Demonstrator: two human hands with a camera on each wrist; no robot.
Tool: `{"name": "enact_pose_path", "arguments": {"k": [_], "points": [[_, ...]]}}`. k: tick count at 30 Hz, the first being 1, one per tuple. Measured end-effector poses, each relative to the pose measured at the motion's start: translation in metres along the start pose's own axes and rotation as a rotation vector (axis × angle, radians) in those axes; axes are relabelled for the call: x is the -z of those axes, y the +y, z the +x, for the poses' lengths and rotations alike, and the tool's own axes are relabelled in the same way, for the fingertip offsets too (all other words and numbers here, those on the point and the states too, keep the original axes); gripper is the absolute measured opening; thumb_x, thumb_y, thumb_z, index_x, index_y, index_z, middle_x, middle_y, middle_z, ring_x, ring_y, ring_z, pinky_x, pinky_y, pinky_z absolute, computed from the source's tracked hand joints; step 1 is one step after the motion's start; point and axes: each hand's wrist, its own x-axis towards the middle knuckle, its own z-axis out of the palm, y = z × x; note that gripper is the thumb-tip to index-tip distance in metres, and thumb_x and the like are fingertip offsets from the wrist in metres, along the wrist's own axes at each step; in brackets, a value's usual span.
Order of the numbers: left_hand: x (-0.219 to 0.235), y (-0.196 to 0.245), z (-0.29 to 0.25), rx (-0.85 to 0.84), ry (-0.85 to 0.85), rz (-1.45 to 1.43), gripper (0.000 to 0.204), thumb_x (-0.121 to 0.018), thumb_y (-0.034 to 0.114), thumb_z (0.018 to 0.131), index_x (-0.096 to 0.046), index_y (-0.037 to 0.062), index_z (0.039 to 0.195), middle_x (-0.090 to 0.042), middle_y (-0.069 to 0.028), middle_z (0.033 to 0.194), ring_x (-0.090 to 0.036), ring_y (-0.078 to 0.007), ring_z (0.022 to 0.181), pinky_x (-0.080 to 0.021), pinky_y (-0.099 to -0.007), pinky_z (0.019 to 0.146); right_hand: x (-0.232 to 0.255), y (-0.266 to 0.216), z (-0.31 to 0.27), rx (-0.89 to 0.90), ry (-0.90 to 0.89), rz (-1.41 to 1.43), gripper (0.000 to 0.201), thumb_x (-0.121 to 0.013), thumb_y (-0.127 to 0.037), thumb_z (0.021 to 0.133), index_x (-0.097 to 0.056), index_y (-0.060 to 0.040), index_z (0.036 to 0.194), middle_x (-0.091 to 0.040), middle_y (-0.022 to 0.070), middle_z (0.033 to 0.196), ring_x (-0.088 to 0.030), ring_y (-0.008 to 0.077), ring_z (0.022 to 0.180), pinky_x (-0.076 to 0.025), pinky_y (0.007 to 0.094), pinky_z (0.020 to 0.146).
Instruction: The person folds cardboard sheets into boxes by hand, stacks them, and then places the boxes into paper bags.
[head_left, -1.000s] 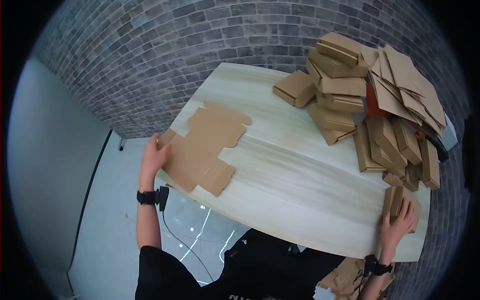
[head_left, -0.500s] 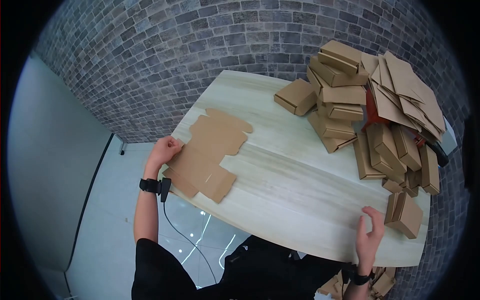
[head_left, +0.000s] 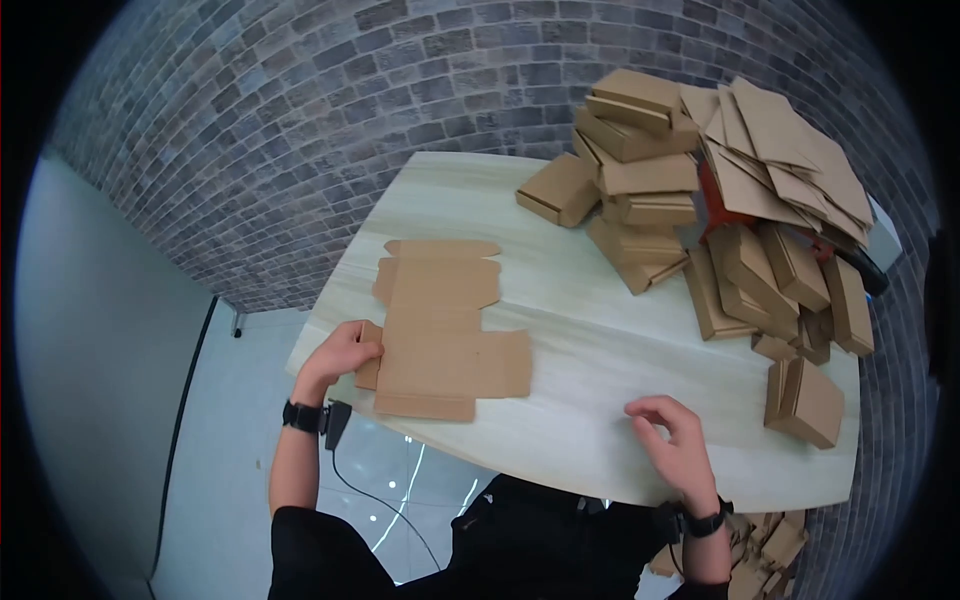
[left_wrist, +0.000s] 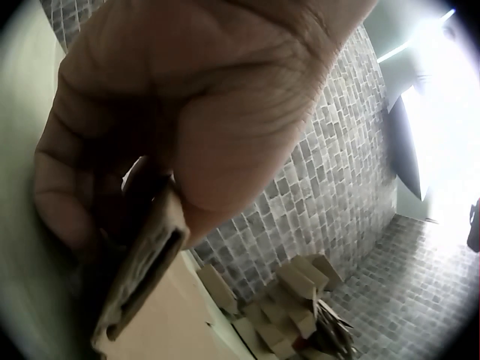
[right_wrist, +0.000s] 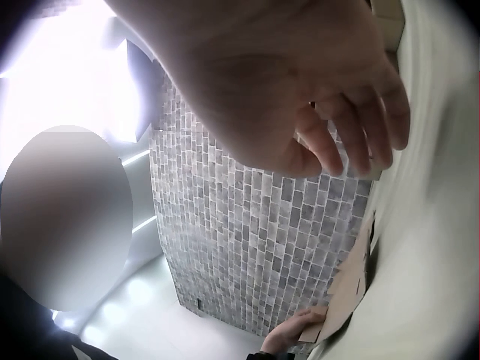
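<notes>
A flat brown cardboard box blank (head_left: 435, 350) lies unfolded on the left part of the table. My left hand (head_left: 342, 356) pinches the folded side flap (head_left: 368, 372) at its left edge. From the left wrist view, thumb and fingers close around the doubled cardboard edge (left_wrist: 146, 262). To the right of the blank, my right hand (head_left: 675, 445) hovers over the table near its front edge, holding nothing, fingers loosely bent. The right wrist view shows its relaxed fingers (right_wrist: 352, 135), with the blank and left hand farther off.
Several folded boxes (head_left: 640, 175) are piled at the back right, beside a stack of flat cardboard sheets (head_left: 790, 150). A single folded box (head_left: 805, 405) stands at the right edge of the table (head_left: 600, 350). More cardboard (head_left: 765, 550) lies below the table.
My right hand has let go of the box at the right and moved left. My left hand has moved from the blank's corner to its side flap, and the blank has turned squarer to the front edge.
</notes>
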Motion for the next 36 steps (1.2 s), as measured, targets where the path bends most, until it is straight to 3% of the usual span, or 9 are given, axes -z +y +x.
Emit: {"name": "enact_pose_path", "arguments": {"k": [5,7,11,13,17,22,26,31,36], "points": [[-0.076,0.021,-0.019,-0.102,-0.119,-0.413,0.047,-0.045,-0.009,0.076,-0.05,-0.004,0.123,-0.061,-0.0085,0.114,-0.059,-0.0153,0.106,-0.049,-0.0298,0.09,-0.018,0.008,0.005,-0.193,-0.093,0.154,0.036,-0.059,-0.01,0.095,-0.054,-0.0007,0.129,-0.064,0.0112,0.118,-0.061,0.019,0.111,-0.049,0.032,0.093],[-0.105,0.028,-0.027,-0.154,-0.124,-0.502,0.048,-0.044,-0.009,0.077,-0.05,-0.0043,0.124,-0.06,-0.0089,0.115,-0.058,-0.0158,0.107,-0.048,-0.0296,0.092,-0.022,0.013,0.002,-0.256,-0.105,0.465,0.05,-0.053,-0.019,0.102,-0.037,-0.0009,0.145,-0.055,0.0146,0.134,-0.054,0.0214,0.123,-0.044,0.0347,0.101],[-0.146,0.046,-0.045,-0.204,-0.145,-0.7,0.056,-0.04,-0.013,0.077,-0.044,-0.0047,0.132,-0.057,-0.0111,0.123,-0.056,-0.0174,0.115,-0.044,-0.0305,0.1,-0.007,0.015,0.004,-0.402,-0.105,0.781,0.056,-0.046,-0.029,0.105,-0.028,-0.0006,0.15,-0.045,0.0173,0.144,-0.047,0.0255,0.132,-0.039,0.0381,0.107],[-0.163,0.051,-0.051,-0.226,-0.144,-0.744,0.059,-0.039,-0.014,0.077,-0.042,-0.0042,0.135,-0.056,-0.0117,0.126,-0.055,-0.018,0.117,-0.043,-0.0314,0.102,-0.001,0.017,0.005,-0.361,-0.223,1.155,0.059,-0.042,-0.034,0.106,-0.026,-0.0015,0.152,-0.045,0.0165,0.145,-0.045,0.0263,0.133,-0.036,0.0399,0.11],[-0.182,0.061,-0.059,-0.255,-0.144,-0.765,0.071,-0.034,-0.016,0.076,-0.03,-0.0001,0.145,-0.052,-0.0145,0.131,-0.051,-0.0202,0.124,-0.041,-0.0332,0.105,0.0,0.026,-0.002,-0.385,-0.287,1.141,0.061,-0.044,-0.032,0.106,-0.023,-0.0005,0.153,-0.044,0.0138,0.147,-0.043,0.0235,0.135,-0.034,0.0385,0.111],[-0.194,0.069,-0.067,-0.213,-0.168,-0.835,0.078,-0.034,-0.016,0.075,-0.023,0.0021,0.15,-0.051,-0.0164,0.132,-0.051,-0.021,0.125,-0.04,-0.0329,0.105,-0.007,0.018,-0.001,-0.271,-0.229,0.554,0.068,-0.054,-0.026,0.103,-0.019,0.0003,0.155,-0.044,0.0101,0.144,-0.04,0.0175,0.134,-0.03,0.0317,0.112],[-0.196,0.07,-0.071,-0.217,-0.193,-0.925,0.08,-0.037,-0.016,0.075,-0.024,0.0032,0.151,-0.054,-0.0151,0.129,-0.055,-0.0199,0.119,-0.044,-0.0323,0.101,-0.012,0.012,-0.001,-0.288,-0.17,0.608,0.07,-0.055,-0.023,0.102,-0.016,-0.001,0.155,-0.044,0.01,0.142,-0.041,0.0174,0.132,-0.029,0.0315,0.112],[-0.206,0.072,-0.077,-0.186,-0.263,-1.041,0.082,-0.041,-0.014,0.072,-0.026,0.0034,0.151,-0.058,-0.0126,0.125,-0.059,-0.0183,0.113,-0.048,-0.0317,0.096,-0.034,0.023,0.0,-0.113,-0.019,0.427,0.067,-0.054,-0.02,0.101,-0.017,-0.0038,0.155,-0.043,0.014,0.144,-0.042,0.0201,0.133,-0.031,0.0333,0.111],[-0.207,0.07,-0.075,-0.243,-0.303,-1.015,0.081,-0.036,-0.018,0.073,-0.026,0.0034,0.151,-0.053,-0.0127,0.131,-0.056,-0.0167,0.118,-0.045,-0.0304,0.099,-0.03,0.017,-0.002,-0.214,-0.02,0.412,0.065,-0.049,-0.003,0.094,-0.022,-0.0033,0.153,-0.047,0.0134,0.14,-0.046,0.0179,0.129,-0.036,0.0316,0.108]]}}
